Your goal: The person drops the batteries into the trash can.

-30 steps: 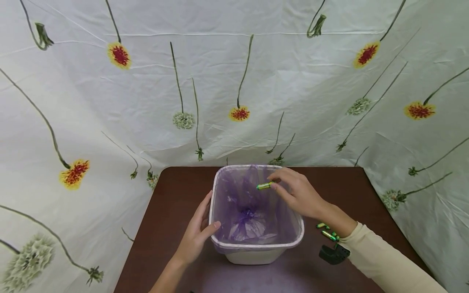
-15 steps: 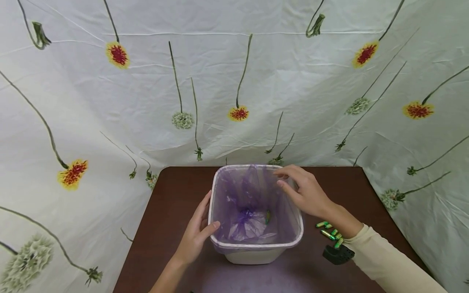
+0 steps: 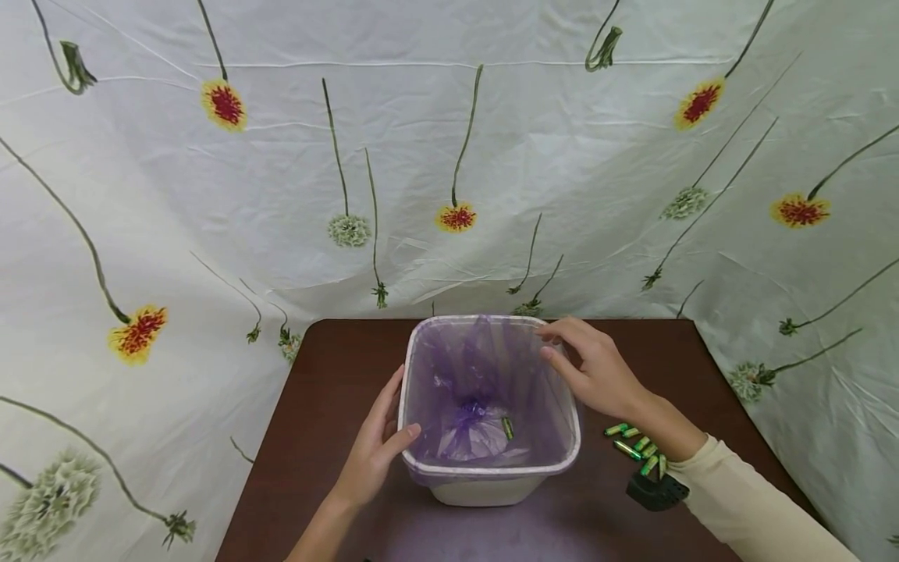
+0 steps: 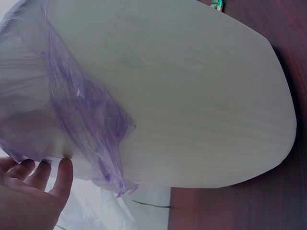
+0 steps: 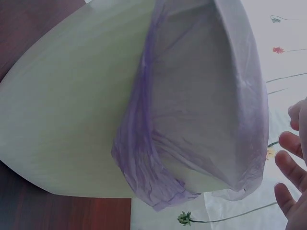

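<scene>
A white trash bin (image 3: 492, 471) stands on the table, lined with a thin purple bag (image 3: 456, 375) folded over its rim. My left hand (image 3: 372, 457) holds the bin's left side, thumb over the rim and fingers along the outside; the left wrist view shows those fingertips (image 4: 64, 175) against the bag. One green and gold battery (image 3: 507, 428) lies on the bag at the bin's bottom. Above the right rim hovers my right hand (image 3: 597, 375), holding nothing, its fingers loosely bent. In the right wrist view its fingers (image 5: 290, 165) are apart from the bin.
Several similar batteries (image 3: 627, 450) lie on the dark brown table (image 3: 351, 367) right of the bin, below my right forearm. Beside them sits a black object (image 3: 656, 492), partly behind the sleeve. Flower-printed white cloth (image 3: 407, 156) hangs behind and on both sides.
My right hand has let go of a battery, which dropped into the bin and now lies at its bottom. That hand has drifted slightly right; the left hand keeps its hold.
</scene>
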Tool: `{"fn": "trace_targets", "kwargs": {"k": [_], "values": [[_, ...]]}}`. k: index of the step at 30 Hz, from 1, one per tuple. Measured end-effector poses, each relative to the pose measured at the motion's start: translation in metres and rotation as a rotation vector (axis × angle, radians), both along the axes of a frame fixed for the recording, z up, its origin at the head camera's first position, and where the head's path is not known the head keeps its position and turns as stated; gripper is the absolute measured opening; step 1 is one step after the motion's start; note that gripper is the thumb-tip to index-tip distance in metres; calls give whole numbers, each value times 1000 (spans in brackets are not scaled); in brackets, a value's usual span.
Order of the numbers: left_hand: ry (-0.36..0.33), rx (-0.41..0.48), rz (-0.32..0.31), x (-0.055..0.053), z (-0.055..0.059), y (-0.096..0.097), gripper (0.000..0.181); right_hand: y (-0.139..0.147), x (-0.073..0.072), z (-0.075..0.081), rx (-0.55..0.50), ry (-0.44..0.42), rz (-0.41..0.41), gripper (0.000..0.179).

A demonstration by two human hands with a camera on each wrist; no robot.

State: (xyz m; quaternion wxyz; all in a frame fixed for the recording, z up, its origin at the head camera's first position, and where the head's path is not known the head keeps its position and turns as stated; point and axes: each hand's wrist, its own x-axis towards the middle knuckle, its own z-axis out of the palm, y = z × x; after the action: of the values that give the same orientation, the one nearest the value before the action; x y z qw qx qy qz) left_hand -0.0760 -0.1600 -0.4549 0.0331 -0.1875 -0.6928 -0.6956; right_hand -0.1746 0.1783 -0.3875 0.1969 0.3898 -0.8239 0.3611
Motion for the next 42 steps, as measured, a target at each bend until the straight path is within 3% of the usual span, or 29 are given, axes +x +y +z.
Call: {"fn": "trace_targets", "kwargs": {"k": [19,36,42], "values": [[8,9,-9,-1,-2,0,77,26,13,-3,-6,-50,-115,27],[7,27,-33,0,-2,-1,77,54,20,-28,-37,-25,-209,31],[14,21,-29,-1,-3,-1,77,64,22,-41,-43,-61,-260,30]]}}
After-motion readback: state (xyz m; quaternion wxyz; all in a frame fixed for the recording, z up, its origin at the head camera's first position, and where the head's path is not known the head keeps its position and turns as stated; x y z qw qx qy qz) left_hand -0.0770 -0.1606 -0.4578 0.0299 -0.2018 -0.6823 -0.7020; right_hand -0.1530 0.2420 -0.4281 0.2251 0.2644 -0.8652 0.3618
